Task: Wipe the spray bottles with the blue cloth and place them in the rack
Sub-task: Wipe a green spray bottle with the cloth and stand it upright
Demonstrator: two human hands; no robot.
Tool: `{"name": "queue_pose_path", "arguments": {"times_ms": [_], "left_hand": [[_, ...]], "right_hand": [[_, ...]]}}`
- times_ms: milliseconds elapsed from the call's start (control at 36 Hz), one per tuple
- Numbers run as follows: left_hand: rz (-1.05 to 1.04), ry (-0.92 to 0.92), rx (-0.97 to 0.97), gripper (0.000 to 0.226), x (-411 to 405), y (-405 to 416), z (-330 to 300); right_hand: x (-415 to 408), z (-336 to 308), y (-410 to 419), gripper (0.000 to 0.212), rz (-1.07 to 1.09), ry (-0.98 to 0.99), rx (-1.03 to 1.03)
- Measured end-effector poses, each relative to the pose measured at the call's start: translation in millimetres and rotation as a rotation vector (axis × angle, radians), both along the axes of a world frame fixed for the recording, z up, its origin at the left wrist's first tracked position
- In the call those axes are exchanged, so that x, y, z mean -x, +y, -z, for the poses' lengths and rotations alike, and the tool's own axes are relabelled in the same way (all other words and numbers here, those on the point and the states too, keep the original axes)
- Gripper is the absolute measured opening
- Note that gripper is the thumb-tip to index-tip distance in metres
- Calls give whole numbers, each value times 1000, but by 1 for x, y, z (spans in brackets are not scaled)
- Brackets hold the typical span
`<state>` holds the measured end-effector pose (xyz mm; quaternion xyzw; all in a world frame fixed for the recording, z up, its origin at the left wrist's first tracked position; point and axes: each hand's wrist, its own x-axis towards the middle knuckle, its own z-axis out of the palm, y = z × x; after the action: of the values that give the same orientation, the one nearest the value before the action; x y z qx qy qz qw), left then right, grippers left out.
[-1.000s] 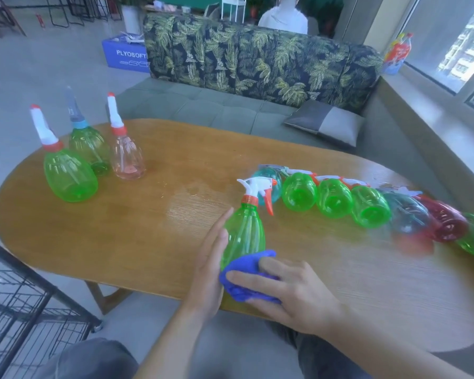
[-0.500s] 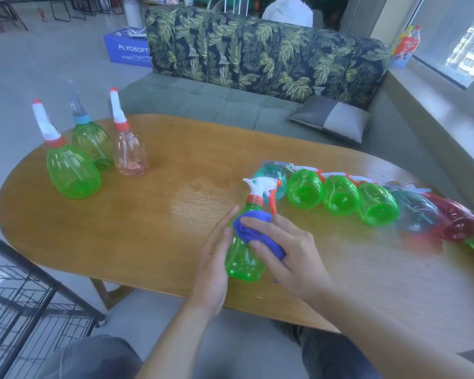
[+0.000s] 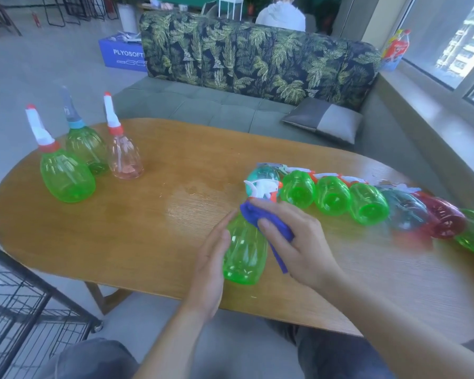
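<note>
Oval wooden table (image 3: 121, 242), leaf-patterned sofa (image 3: 257, 58) with grey cushion (image 3: 323, 120), blue box (image 3: 125, 54) behind.

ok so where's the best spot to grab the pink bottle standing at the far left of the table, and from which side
Probably the narrow neck just under the red collar of the pink bottle. It stands upright and the body flares wide below. Come from its right, the open table side, since a green bottle stands close on its left.
</note>
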<state>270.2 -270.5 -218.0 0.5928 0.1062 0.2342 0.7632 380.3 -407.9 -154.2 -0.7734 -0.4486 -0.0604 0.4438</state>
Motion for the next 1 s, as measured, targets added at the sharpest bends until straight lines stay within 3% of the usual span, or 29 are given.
{"name": "queue_pose_path", "arguments": {"times_ms": [167, 333, 639, 722, 889, 1000], "left_hand": [[-24, -5, 40, 47, -4, 1, -2], [-60, 2, 100, 42, -3, 6, 2], [-27, 21, 90, 48, 1, 5, -2], [-13, 1, 90, 55, 5, 2, -6], [6, -38, 65, 88, 5, 3, -5], [2, -55, 53, 80, 3, 3, -3]], "right_hand": [[3, 6, 22, 34, 48, 133, 15], [21, 30, 9, 32, -71, -64, 11], [33, 39, -19, 35, -281, -613, 198], [32, 35, -24, 33, -254, -520, 113], [29, 31, -22, 32, 60, 22, -95], [28, 35, -19, 31, 163, 195, -94]]}}
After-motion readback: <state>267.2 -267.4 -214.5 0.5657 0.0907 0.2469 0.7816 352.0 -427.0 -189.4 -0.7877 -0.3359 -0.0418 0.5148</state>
